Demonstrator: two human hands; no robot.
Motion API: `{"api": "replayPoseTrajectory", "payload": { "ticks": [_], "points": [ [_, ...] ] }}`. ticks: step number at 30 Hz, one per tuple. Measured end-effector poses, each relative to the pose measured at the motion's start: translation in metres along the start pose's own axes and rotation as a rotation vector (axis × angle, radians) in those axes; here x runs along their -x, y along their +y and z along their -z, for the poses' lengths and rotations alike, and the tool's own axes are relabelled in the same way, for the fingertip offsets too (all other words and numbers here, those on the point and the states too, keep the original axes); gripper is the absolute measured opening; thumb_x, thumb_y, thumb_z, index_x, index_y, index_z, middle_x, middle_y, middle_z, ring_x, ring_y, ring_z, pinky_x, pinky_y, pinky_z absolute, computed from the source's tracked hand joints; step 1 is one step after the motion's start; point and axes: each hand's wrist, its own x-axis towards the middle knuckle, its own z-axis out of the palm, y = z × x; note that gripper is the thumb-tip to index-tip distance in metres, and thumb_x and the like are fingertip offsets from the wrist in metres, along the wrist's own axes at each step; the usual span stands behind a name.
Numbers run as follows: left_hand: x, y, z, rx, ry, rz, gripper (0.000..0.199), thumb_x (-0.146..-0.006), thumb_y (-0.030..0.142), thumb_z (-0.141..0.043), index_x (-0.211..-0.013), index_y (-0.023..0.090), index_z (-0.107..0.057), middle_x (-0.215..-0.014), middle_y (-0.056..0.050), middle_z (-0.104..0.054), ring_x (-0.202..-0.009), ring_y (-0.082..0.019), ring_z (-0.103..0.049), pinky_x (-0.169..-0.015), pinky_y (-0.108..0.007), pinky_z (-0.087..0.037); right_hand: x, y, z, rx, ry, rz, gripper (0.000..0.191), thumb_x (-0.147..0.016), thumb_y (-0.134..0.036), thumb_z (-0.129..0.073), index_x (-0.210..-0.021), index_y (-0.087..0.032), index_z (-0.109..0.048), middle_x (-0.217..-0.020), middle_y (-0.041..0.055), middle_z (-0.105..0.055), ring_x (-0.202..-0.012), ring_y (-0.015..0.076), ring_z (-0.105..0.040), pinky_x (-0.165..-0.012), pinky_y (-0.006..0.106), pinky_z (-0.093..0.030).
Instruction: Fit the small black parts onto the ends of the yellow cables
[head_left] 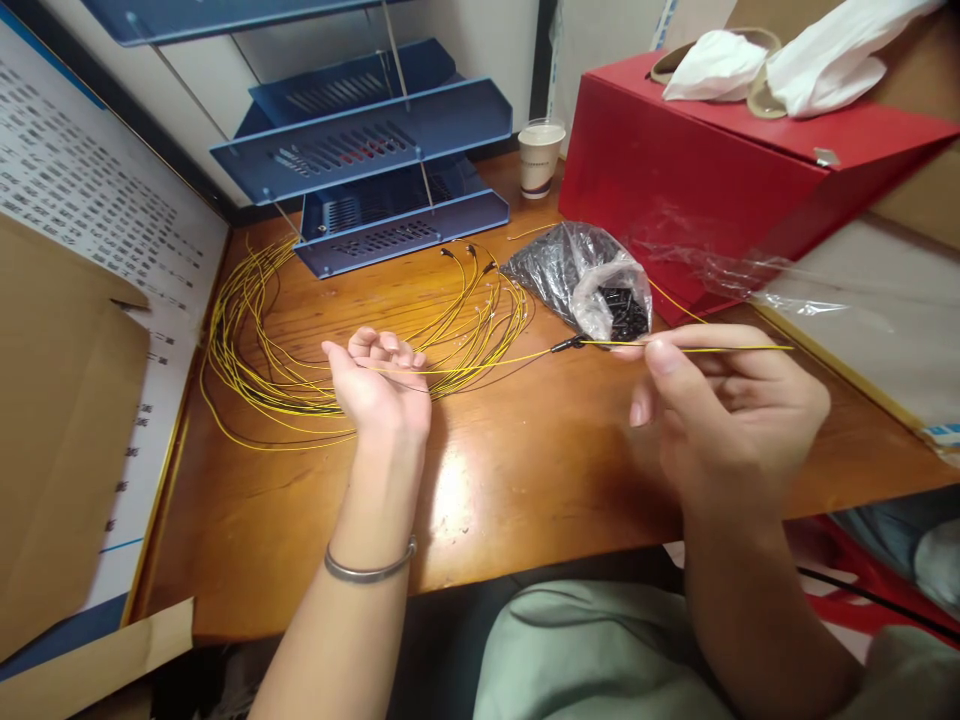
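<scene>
My left hand is turned palm up over the table, its fingers loosely curled and a thin yellow wire running across the palm. To the right, my right hand pinches the same wire between thumb and forefinger, and a short end sticks out past the fingers. Between the hands a small black sleeve-like piece sits on the wire. Behind and left of my left hand lies a loose coil of yellow wires, several with black tips. A clear plastic bag of small black pieces stands open just beyond my right hand.
A blue tiered file rack stands at the back, with a paper cup beside it. The red box at the back right carries crumpled white tissue. Brown cardboard leans at the left. The wooden table's front edge runs before my lap.
</scene>
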Motion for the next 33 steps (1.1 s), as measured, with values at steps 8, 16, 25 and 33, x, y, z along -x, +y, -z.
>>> {"api": "replayPoseTrajectory", "payload": {
  "ticks": [8, 16, 25, 33],
  "points": [
    [0.0034, 0.0020, -0.0040, -0.002, 0.041, 0.023, 0.051, -0.107, 0.049, -0.018, -0.071, 0.021, -0.042, -0.051, 0.004, -0.043, -0.037, -0.009, -0.036, -0.041, -0.021, -0.034, -0.0019, 0.0029, 0.0017, -0.063, 0.056, 0.004, 0.004, -0.083, -0.015, -0.075, -0.085, -0.018, -0.073, -0.071, -0.0011, -0.074, -0.037, 0.0091, -0.051, -0.033, 0.026, -0.036],
    [0.0020, 0.0013, -0.0026, 0.003, 0.009, 0.011, 0.053, -0.107, 0.049, -0.016, -0.070, 0.020, -0.041, -0.050, 0.004, -0.043, -0.036, -0.008, -0.037, -0.041, -0.021, -0.031, -0.0036, 0.0032, 0.0011, -0.085, 0.112, 0.031, 0.003, -0.082, -0.015, -0.074, -0.081, -0.017, -0.072, -0.068, -0.0018, -0.073, -0.037, 0.0082, -0.052, -0.033, 0.025, -0.035],
    [0.0044, 0.0018, -0.0066, 0.049, 0.059, 0.035, 0.055, -0.108, 0.050, -0.019, -0.069, 0.019, -0.042, -0.045, 0.005, -0.041, -0.036, -0.009, -0.036, -0.042, -0.021, -0.030, -0.0040, 0.0018, 0.0007, -0.120, 0.154, 0.025, 0.003, -0.081, -0.016, -0.074, -0.080, -0.017, -0.071, -0.067, -0.0023, -0.072, -0.038, 0.0086, -0.051, -0.034, 0.026, -0.033],
    [0.0051, 0.0027, -0.0073, 0.051, 0.064, 0.035, 0.055, -0.108, 0.051, -0.019, -0.069, 0.020, -0.042, -0.045, 0.006, -0.040, -0.036, -0.009, -0.035, -0.042, -0.021, -0.030, -0.0042, 0.0007, -0.0003, -0.156, 0.165, 0.023, 0.004, -0.083, -0.012, -0.071, -0.081, -0.015, -0.069, -0.068, -0.0014, -0.072, -0.039, 0.0086, -0.053, -0.036, 0.027, -0.033]
  ]
}}
